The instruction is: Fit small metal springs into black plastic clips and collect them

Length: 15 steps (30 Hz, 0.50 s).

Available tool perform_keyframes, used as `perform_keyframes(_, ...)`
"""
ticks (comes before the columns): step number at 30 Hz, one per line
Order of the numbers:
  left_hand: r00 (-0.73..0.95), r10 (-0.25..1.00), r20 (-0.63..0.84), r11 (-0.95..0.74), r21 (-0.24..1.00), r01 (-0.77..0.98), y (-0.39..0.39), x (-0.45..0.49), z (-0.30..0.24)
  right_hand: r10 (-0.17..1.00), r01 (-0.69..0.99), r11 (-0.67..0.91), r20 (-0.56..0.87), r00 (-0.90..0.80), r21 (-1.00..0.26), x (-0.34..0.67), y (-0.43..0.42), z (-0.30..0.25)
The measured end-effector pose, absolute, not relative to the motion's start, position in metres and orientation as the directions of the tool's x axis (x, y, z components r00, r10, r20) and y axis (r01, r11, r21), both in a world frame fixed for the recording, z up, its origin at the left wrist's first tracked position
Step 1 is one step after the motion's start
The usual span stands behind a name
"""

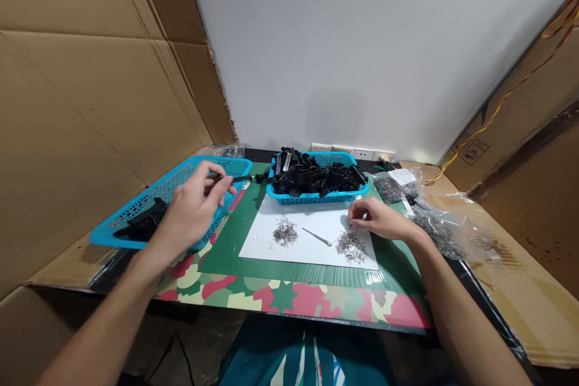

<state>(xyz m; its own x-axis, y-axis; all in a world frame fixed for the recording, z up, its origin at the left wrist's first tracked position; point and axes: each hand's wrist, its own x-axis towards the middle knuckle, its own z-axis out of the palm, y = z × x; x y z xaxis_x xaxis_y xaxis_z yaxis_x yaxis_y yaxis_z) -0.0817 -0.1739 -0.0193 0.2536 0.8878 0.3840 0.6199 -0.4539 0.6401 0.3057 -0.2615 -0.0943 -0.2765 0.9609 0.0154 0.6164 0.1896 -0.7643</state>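
Two hands are busy. Left hand (194,208) pinches a black piece (236,179) above the blue basket (136,208). Right hand (377,217) curls beside the little springs (351,246) on the paper (307,253); I cannot tell if it holds one. A bump could scatter them.

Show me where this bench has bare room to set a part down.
Bare: the white sheet between the full blue basket and the wire-clip piles; the green mat in front of the sheet; the camouflage edge. Crowded: the right side, where the right hand and bags of metal parts lie; the left hand with a black part is over the left basket.
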Motion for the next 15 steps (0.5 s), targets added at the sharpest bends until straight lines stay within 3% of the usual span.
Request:
perform_keyframes(2, 0.318, 0.902, 0.293, -0.409, 0.816, 0.408, -0.194, -0.063, -0.030, 0.965, 0.579, 0.169, 0.015, -0.261, -0.797, 0.306, -0.261, -0.094)
perform_keyframes(4, 0.410, 0.890, 0.200, -0.332, 0.901, 0.280, -0.214, -0.045, -0.043, 0.971, 0.548, 0.152, 0.020, -0.239, -0.823, 0.305, -0.261, -0.093)
perform_keyframes(9, 0.490, 0.859, 0.151, -0.240, 0.963, 0.124, -0.247, -0.010, -0.073, 0.976, 0.526, 0.110, -0.008, -0.217, -0.843, 0.301, -0.261, -0.089)
perform_keyframes(15, 0.441, 0.886, 0.147, -0.234, 0.961, 0.149, -0.262, 0.008, -0.106, 0.994, 0.577, 0.075, 0.014, -0.109, -0.813, 0.300, -0.263, -0.096)
